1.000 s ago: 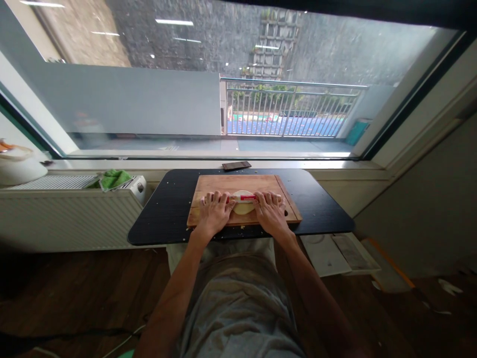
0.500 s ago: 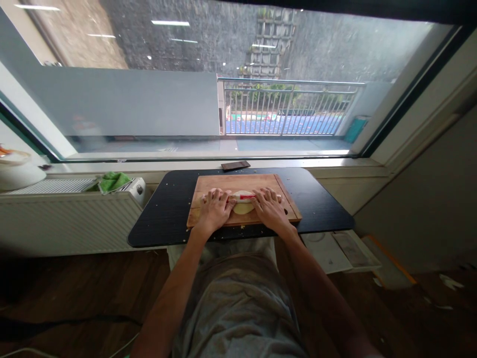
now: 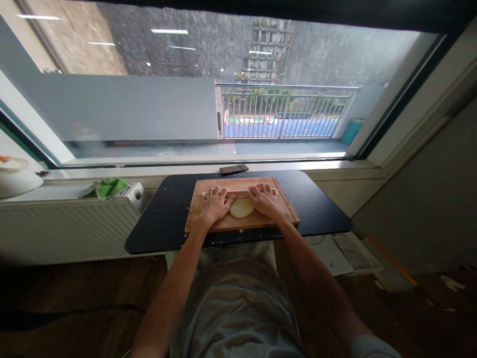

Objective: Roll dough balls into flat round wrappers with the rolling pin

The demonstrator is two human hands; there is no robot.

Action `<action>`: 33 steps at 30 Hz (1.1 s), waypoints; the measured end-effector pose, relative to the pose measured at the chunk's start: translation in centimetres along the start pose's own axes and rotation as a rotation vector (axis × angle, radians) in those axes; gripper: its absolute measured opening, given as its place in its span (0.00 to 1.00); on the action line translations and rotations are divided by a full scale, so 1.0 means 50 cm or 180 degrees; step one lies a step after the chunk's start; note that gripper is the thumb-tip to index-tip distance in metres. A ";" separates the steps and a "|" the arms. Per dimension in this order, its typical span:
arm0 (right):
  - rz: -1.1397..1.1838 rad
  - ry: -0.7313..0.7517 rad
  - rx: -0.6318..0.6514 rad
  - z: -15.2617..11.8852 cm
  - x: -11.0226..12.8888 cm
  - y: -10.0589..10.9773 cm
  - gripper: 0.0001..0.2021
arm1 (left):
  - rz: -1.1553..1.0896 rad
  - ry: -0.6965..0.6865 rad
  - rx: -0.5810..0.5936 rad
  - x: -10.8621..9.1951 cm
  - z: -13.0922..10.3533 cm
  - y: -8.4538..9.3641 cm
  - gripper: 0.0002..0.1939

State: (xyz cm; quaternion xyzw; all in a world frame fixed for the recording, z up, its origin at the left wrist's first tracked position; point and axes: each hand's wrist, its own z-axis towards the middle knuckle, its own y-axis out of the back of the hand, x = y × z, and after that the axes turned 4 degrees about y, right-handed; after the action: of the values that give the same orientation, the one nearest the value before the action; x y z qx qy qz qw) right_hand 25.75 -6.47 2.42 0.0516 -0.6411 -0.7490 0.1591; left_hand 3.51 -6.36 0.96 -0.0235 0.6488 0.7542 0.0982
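A pale, flat round of dough point(image 3: 241, 208) lies on a wooden cutting board point(image 3: 257, 222). Across the dough's far edge rests a rolling pin point(image 3: 238, 193), of which only the middle and small bits of the ends show. My left hand point(image 3: 215, 205) is over the pin's left part, fingers bent on top and thumb pointing inward. On its right part sits my right hand point(image 3: 266, 199), palm down with the fingers curved over it. The near part of the dough shows between my two hands.
The board sits on a black table point(image 3: 320, 209) sprinkled with crumbs. A dark flat bar point(image 3: 234, 169) lies at the windowsill behind it. On the left, a green cloth point(image 3: 112, 187) rests on a white radiator point(image 3: 74, 219). A large window stands ahead.
Both hands have pushed the rolling pin forward, from the middle of the dough to its far edge. More of the dough's near part is now uncovered. The view has tilted slightly.
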 end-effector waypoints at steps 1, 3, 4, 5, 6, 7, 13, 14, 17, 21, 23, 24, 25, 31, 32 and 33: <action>-0.0035 -0.0010 -0.0034 -0.006 0.003 -0.002 0.24 | 0.0008 -0.0025 -0.0006 0.001 -0.005 0.001 0.30; -0.0071 -0.0086 -0.0176 -0.027 0.011 -0.010 0.23 | 0.0029 -0.0095 -0.0037 0.002 -0.019 0.003 0.30; -0.0064 -0.0123 -0.0278 -0.040 0.015 -0.015 0.23 | 0.0043 -0.0131 -0.0065 0.002 -0.027 0.004 0.29; -0.0039 -0.0146 -0.0359 -0.054 0.019 -0.020 0.23 | 0.0058 -0.0159 -0.0100 0.001 -0.036 0.006 0.29; 0.0002 -0.0165 -0.0424 -0.068 0.023 -0.025 0.23 | 0.0066 -0.0177 -0.0142 0.000 -0.046 0.007 0.29; 0.0046 -0.0180 -0.0473 -0.082 0.026 -0.030 0.23 | 0.0065 -0.0188 -0.0187 -0.002 -0.056 0.008 0.28; 0.0161 -0.0201 -0.0536 -0.136 0.032 -0.036 0.24 | 0.0021 -0.0121 -0.0302 -0.018 -0.116 0.008 0.27; 0.0163 -0.0194 -0.0519 -0.139 0.031 -0.035 0.25 | 0.0026 -0.0102 -0.0300 -0.019 -0.123 0.008 0.27; 0.0155 -0.0147 -0.0452 -0.135 0.025 -0.032 0.25 | 0.0025 -0.0081 -0.0263 -0.018 -0.127 0.008 0.27; 0.0138 -0.0096 -0.0382 -0.108 0.015 -0.025 0.27 | -0.0068 -0.0100 -0.0160 -0.010 -0.105 0.011 0.29; 0.0137 -0.0108 -0.0307 -0.090 0.012 -0.020 0.27 | -0.0104 -0.0080 -0.0165 -0.008 -0.088 0.011 0.29; 0.0131 -0.0131 -0.0259 -0.081 0.011 -0.018 0.28 | -0.0111 -0.0064 -0.0173 -0.007 -0.079 0.010 0.30; 0.0125 -0.0162 -0.0207 -0.072 0.011 -0.015 0.28 | -0.0114 -0.0045 -0.0179 -0.006 -0.070 0.010 0.30; 0.0144 -0.0306 -0.0064 -0.025 0.011 -0.001 0.31 | -0.0130 0.0027 -0.0152 -0.007 -0.022 0.012 0.31; 0.0151 -0.0302 -0.0069 -0.019 0.011 0.000 0.31 | -0.0138 0.0046 -0.0130 -0.007 -0.017 0.011 0.32; 0.0157 -0.0297 -0.0070 -0.015 0.011 0.001 0.30 | -0.0145 0.0064 -0.0105 -0.007 -0.014 0.011 0.32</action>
State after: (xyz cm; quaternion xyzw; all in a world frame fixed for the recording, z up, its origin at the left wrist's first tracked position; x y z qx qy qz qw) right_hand 25.47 -7.34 2.41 -0.0010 -0.6407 -0.7534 0.1480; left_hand 3.67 -7.17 1.45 -0.0474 0.6365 0.7622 0.1085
